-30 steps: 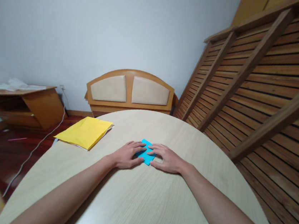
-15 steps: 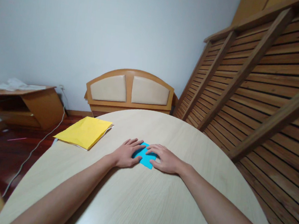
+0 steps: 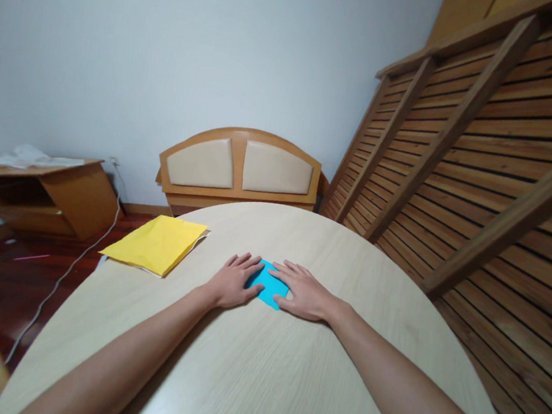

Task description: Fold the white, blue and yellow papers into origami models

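Observation:
A small piece of bright blue paper [image 3: 269, 286] lies flat on the pale round table [image 3: 256, 377]. On its left side rests my left hand [image 3: 235, 282], palm down, with fingers spread and the thumb and fingertips touching the paper. My right hand [image 3: 306, 295] lies palm down at the paper's right side, fingers apart, its thumb and index fingertip on the blue surface. Both hands partly cover the paper's side edges. Neither hand is closed around anything.
A stack of yellow paper [image 3: 157, 243] sits at the table's left edge. Beyond the table stands a wooden headboard [image 3: 238, 163]. A large slatted wooden frame [image 3: 460, 161] leans at the right. A low cabinet [image 3: 72, 200] and a white cable [image 3: 57, 288] are on the left.
The fingers of both hands have shifted slightly outward and away from me over the blue paper, uncovering more of its far edge. The paper has moved only a little.

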Action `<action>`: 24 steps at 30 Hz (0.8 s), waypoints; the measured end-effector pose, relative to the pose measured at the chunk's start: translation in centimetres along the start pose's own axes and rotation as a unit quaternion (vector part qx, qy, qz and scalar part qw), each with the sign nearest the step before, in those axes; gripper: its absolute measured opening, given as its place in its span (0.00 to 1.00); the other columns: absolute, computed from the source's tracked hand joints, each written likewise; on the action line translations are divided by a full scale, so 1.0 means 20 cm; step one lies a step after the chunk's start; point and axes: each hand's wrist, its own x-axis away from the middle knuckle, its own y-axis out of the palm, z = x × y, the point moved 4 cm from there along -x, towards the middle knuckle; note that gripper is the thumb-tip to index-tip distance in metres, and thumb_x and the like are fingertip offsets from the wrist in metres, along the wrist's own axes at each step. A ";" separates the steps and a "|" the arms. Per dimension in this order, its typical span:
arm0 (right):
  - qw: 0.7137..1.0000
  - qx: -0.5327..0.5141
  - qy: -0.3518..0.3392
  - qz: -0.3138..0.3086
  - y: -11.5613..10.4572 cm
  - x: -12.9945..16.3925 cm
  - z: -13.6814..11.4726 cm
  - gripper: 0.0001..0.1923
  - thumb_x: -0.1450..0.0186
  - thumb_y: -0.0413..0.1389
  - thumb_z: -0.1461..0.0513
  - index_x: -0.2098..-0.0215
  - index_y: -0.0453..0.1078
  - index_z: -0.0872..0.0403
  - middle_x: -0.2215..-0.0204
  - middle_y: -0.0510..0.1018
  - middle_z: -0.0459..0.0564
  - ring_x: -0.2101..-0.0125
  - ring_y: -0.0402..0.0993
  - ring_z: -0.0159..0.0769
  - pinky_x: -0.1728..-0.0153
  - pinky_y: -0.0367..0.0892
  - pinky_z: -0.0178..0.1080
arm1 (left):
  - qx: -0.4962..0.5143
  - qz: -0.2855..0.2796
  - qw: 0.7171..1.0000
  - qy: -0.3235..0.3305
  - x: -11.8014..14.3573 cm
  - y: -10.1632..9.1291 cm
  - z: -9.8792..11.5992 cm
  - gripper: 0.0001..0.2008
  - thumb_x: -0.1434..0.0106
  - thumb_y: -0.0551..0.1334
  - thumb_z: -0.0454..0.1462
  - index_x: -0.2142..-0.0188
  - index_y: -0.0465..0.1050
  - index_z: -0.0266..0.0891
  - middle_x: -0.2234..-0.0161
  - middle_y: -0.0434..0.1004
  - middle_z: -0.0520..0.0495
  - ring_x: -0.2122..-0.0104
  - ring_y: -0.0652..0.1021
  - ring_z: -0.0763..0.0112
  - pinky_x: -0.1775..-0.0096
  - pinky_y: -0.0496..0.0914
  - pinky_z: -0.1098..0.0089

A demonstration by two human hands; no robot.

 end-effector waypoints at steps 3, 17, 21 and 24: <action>1.000 0.002 0.017 0.012 0.00 0.00 0.02 0.37 0.34 0.54 0.47 0.32 0.55 0.49 0.31 0.55 0.54 0.32 0.45 0.55 0.34 0.45 0.59 | 0.010 0.017 0.999 0.039 0.00 -0.01 0.02 0.27 0.31 0.53 0.50 0.36 0.63 0.44 0.33 0.57 0.42 0.33 0.57 0.52 0.36 0.51 0.46; 0.992 -0.020 -0.108 0.065 -0.10 0.03 0.04 0.24 0.39 0.60 0.58 0.44 0.72 0.48 0.44 0.74 0.51 0.43 0.63 0.48 0.41 0.59 0.53 | 0.029 -0.011 0.995 0.095 0.02 -0.03 0.04 0.32 0.35 0.57 0.53 0.36 0.63 0.41 0.34 0.58 0.38 0.34 0.60 0.53 0.36 0.53 0.49; 0.991 -0.017 -0.116 0.067 -0.09 0.03 0.01 0.22 0.39 0.61 0.57 0.46 0.74 0.47 0.47 0.76 0.52 0.46 0.67 0.47 0.42 0.60 0.52 | 0.031 -0.002 0.994 0.105 0.01 -0.02 0.03 0.32 0.35 0.58 0.53 0.37 0.63 0.41 0.34 0.58 0.38 0.34 0.61 0.53 0.36 0.54 0.50; 0.991 -0.013 -0.111 0.070 -0.09 0.02 0.01 0.20 0.38 0.61 0.54 0.49 0.75 0.48 0.48 0.78 0.52 0.47 0.69 0.47 0.43 0.61 0.51 | 0.033 0.001 0.993 0.110 0.01 -0.02 0.03 0.32 0.35 0.58 0.53 0.37 0.64 0.41 0.34 0.59 0.38 0.35 0.61 0.53 0.36 0.55 0.51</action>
